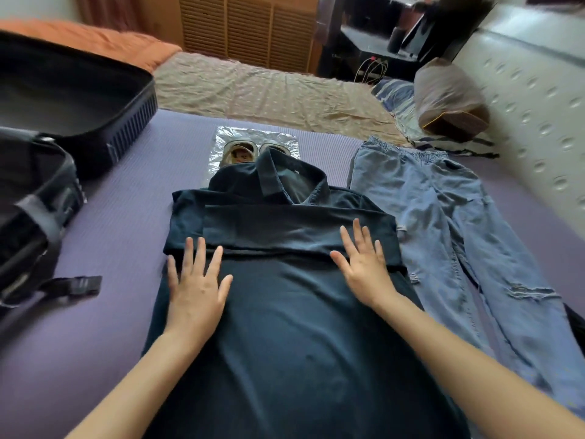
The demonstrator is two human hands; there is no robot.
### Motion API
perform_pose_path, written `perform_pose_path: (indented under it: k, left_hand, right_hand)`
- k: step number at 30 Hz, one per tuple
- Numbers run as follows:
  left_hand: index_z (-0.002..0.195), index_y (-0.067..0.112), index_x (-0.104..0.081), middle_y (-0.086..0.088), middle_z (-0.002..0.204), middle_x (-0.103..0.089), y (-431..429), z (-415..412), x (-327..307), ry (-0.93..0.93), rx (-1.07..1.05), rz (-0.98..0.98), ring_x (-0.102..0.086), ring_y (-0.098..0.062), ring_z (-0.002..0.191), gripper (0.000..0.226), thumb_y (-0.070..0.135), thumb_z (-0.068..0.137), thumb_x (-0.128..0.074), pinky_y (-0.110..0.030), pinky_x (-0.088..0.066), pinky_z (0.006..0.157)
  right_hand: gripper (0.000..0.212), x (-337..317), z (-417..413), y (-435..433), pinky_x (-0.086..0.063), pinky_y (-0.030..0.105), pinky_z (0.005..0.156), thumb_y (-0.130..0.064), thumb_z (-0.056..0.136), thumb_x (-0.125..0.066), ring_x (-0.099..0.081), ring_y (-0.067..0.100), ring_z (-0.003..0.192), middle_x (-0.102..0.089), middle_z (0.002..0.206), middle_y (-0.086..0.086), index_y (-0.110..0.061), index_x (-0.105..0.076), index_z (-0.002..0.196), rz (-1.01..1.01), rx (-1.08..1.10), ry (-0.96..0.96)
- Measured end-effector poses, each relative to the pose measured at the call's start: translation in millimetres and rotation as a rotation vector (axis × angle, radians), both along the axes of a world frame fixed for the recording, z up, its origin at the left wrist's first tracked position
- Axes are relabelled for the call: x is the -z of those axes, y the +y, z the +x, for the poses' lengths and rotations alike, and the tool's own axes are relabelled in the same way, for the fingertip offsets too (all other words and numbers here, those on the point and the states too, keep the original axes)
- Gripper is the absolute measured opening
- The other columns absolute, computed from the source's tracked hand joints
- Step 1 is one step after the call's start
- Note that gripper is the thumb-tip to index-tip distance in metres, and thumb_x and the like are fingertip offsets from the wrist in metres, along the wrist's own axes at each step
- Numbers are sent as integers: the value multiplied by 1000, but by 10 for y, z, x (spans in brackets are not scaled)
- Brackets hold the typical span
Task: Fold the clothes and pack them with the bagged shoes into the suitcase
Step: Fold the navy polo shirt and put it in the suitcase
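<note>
The dark navy collared polo shirt (285,327) lies on the purple bed mat (120,217), its long axis running away from the person, collar farthest. The left hand (196,286) and right hand (364,264) press flat on its middle, fingers spread, gripping nothing, level with each other.

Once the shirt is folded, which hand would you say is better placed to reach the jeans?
Probably the right hand: it lies flat on the shirt by its right edge, beside the jeans; the left hand is nearer the suitcase.
</note>
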State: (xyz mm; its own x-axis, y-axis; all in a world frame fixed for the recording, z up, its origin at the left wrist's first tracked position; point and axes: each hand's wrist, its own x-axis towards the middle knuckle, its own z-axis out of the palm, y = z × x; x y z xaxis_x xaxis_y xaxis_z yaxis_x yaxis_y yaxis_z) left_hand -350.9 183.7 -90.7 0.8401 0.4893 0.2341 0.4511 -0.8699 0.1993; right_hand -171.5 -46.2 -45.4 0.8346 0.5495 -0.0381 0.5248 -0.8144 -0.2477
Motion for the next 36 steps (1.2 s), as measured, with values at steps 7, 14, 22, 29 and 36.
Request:
perform_pose_path:
  k: [7,14,22,29,36]
  left_hand:
    - [144,17,-34,-8,152,-27,105,-815,145,63,-42,-140,-23,-27,141,70,55,90,-10,-43,-16,115]
    - [144,21,-33,-20,153,-19,56,-850,102,29,-126,-147,-13,-32,144,72,57,86,-9,-41,-3,115]
    - [135,20,-51,-24,143,-39,58,-880,15,76,-92,-190,-35,-38,135,64,52,88,-21,-41,-3,112]
    - [138,10,-46,-18,141,-46,72,-946,42,-222,-101,-359,-37,-33,136,58,44,92,-40,-35,-11,115]
    - [126,6,-57,-8,107,-65,147,-975,-73,-359,-89,-453,-56,-26,104,45,7,82,-69,-38,-46,90]
  right_hand:
    - [63,286,-768,258,12,33,116,-53,99,-21,19,11,144,16,158,-6,-30,6,151,-161,-170,233]
    - [65,261,-814,289,11,34,117,-55,99,-21,18,13,145,16,158,-7,-30,7,151,-244,-143,207]
    - [71,129,-824,408,-3,36,118,-66,92,-11,-1,19,148,-1,161,-4,-29,-8,152,-297,-80,206]
    - [38,-363,-930,1460,-43,36,84,-45,96,-43,-54,26,109,-56,112,6,-17,-65,111,42,25,-62]
    - [60,-345,-1239,2725,-38,34,77,-55,90,-51,-56,31,114,-59,124,11,-5,-50,124,-82,-61,-25]
